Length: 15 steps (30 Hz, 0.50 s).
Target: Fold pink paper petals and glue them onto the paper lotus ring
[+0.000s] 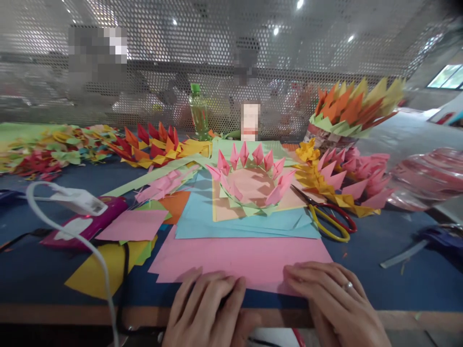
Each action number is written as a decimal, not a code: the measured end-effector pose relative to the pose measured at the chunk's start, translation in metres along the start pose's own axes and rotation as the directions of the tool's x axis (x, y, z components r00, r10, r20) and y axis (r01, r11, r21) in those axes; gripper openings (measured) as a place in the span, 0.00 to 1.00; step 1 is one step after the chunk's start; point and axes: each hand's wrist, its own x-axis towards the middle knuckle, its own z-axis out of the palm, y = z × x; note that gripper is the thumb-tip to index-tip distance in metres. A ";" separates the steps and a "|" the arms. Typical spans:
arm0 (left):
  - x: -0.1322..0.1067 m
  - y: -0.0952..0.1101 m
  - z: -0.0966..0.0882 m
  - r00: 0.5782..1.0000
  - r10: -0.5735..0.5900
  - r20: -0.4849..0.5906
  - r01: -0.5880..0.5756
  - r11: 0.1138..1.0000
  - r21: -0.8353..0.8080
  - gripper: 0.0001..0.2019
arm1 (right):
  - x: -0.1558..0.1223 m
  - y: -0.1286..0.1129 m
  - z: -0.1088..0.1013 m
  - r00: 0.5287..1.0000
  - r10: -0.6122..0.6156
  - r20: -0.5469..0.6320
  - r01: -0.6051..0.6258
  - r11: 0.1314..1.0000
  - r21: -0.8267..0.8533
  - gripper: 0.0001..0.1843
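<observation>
My left hand point(208, 308) rests at the table's front edge, palm down, its fingertips at the near edge of a pink paper sheet point(238, 258). My right hand point(334, 299), with a ring on one finger, lies on the right part of the same edge, fingers stretched out. Neither hand grips anything. Beyond the pink sheets lie light blue paper sheets point(231, 227) and a peach sheet point(221, 207). On these stands a ring of folded pink paper petals point(244, 154) with green folded pieces at its base. Scissors point(329, 221) with red and yellow handles lie right of it.
At left are a magenta glue gun point(112, 212), a white cable plug point(81, 200) and yellow paper point(97, 270). Further back are folded paper pieces point(72, 149), a green-capped bottle point(198, 113) and an orange-yellow paper flower point(354, 106). A clear plastic container point(430, 176) stands at right.
</observation>
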 end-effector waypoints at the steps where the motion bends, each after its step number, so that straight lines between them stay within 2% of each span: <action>1: 0.007 0.002 0.001 0.999 -0.046 0.003 0.046 0.998 -0.036 0.08 | 0.003 0.003 -0.001 0.998 0.058 -0.021 -0.057 0.998 0.010 0.19; 4: 0.030 0.011 0.009 0.992 -0.113 0.062 0.115 0.993 -0.036 0.05 | 0.015 0.026 -0.004 0.961 0.261 -0.093 -0.268 0.961 -0.072 0.14; 6: 0.046 0.016 0.014 0.984 -0.149 0.096 0.147 0.989 0.023 0.13 | 0.022 0.047 -0.005 0.925 0.367 -0.099 -0.379 0.905 -0.191 0.15; 8: 0.059 0.019 0.017 0.966 -0.193 0.174 0.191 0.981 0.028 0.19 | 0.026 0.068 -0.004 0.908 0.414 -0.071 -0.418 0.878 -0.231 0.15; 10: 0.069 0.021 0.016 0.922 -0.237 0.307 0.250 0.968 -0.005 0.18 | 0.028 0.081 -0.002 0.892 0.450 -0.039 -0.445 0.860 -0.250 0.16; 12: 0.076 0.021 0.012 0.857 -0.264 0.442 0.316 0.947 -0.049 0.14 | 0.029 0.087 0.000 0.878 0.478 -0.019 -0.466 0.846 -0.260 0.17; 15: 0.083 0.020 0.006 0.797 -0.272 0.540 0.408 0.901 -0.148 0.11 | 0.030 0.088 0.001 0.861 0.509 -0.003 -0.492 0.830 -0.263 0.19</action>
